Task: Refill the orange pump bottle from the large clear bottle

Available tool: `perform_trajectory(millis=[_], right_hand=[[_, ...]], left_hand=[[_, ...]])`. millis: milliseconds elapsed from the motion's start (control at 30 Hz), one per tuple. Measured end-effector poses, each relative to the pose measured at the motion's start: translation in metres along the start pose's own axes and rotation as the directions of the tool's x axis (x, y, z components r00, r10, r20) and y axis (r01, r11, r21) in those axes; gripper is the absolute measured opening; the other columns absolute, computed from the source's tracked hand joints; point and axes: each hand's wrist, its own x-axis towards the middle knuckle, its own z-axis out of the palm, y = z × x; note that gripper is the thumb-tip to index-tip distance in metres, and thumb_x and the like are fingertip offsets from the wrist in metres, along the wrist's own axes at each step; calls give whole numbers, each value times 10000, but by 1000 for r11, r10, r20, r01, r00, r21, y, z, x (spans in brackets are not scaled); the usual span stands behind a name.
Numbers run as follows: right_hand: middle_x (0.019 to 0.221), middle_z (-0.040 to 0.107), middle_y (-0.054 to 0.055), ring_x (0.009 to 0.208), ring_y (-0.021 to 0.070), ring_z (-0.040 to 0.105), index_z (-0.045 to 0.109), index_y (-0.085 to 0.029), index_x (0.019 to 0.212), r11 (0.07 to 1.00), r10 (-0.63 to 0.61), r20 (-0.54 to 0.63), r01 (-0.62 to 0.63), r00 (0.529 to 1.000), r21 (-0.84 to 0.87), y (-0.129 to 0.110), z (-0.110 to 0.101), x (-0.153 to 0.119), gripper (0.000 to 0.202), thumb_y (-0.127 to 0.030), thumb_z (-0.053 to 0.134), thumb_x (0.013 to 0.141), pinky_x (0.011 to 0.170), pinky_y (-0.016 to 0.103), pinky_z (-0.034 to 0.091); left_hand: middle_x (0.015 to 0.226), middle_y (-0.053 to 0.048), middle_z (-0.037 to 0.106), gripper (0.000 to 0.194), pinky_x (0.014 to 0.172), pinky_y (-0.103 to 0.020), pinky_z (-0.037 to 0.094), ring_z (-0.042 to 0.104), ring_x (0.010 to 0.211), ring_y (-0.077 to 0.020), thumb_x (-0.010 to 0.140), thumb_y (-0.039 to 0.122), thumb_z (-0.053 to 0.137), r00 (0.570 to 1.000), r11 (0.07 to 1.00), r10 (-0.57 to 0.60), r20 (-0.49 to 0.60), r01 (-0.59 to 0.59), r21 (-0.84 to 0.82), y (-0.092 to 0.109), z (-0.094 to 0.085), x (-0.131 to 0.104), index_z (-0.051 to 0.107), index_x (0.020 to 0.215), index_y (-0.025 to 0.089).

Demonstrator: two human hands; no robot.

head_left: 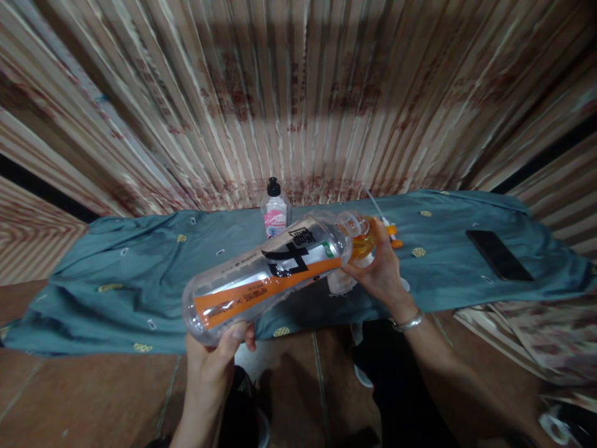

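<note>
A large clear plastic bottle (275,267) with an orange and white label lies tilted in the air, its base at the lower left and its open neck at the upper right. My left hand (219,354) is closed around the base end from below. Beside the neck, my right hand (380,267) is wrapped round a small container of amber liquid (362,244). The neck meets or overlaps that container; whether they touch cannot be told. Behind the right fingers lies an orange and white pump top (392,235) with a thin tube.
A white and pink bottle with a black cap (275,211) stands behind the large bottle. At the right, a black phone (499,255) lies on the green cloth (140,267). Pleated curtains rise behind the cloth. Something whitish (341,283) sits below the bottle neck.
</note>
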Motion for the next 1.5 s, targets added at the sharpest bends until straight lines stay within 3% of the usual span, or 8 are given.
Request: perform_trajectory(millis=[200,333,733,933,1200,1500], right_hand=[[1767,611,243,1633,452,637,301,-234,1845,1000,-9,-25,9,1000,-2,0,1,0,1321,-730,982,828,1336,671,569],[1777,602,237,1645,452,624,291,-235,1855,1000,-10,-8,10,1000,14,0,0,0,1285,-715,956,866,1348,680,557],[1804,568,241,1676,473,584,251,-236,1875,999,-32,2,32,999,24,2,0,0,1331,-653,985,847,1361,694,541],[1820,552,235,1682,467,577,244,-243,1877,998,-55,-2,55,998,12,2,0,1,1307,-632,973,864,1362,694,542],[1814,558,208,1659,462,604,226,-288,1881,998,-46,-5,46,999,33,-1,-1,0,1283,-529,973,867,1342,701,563],[1800,573,223,1650,452,616,244,-265,1871,998,-56,-21,56,998,9,-2,0,0,1270,-547,973,871,1337,687,577]], left_hand=[[669,-6,707,394,433,-240,475,598,497,-144,813,527,995,1000,1000,-10,-7,10,-14,2,7,-4,816,896,186],[687,-4,725,346,457,-229,502,624,518,-142,846,486,986,1000,1000,-15,4,15,-18,1,6,-4,808,878,191],[604,-59,722,349,425,-268,524,641,494,-188,934,484,892,988,999,45,145,-46,3,-7,-8,6,837,805,165],[624,-24,731,359,421,-274,511,632,489,-193,947,469,877,991,999,43,126,-43,-2,-8,-7,6,873,1132,161],[646,-31,741,384,409,-272,494,624,474,-189,932,450,883,991,999,51,124,-49,-14,-6,-7,8,846,1165,146],[634,-35,728,344,400,-270,487,608,458,-181,942,430,878,986,997,81,146,-79,-21,-5,-7,11,846,1121,139]])
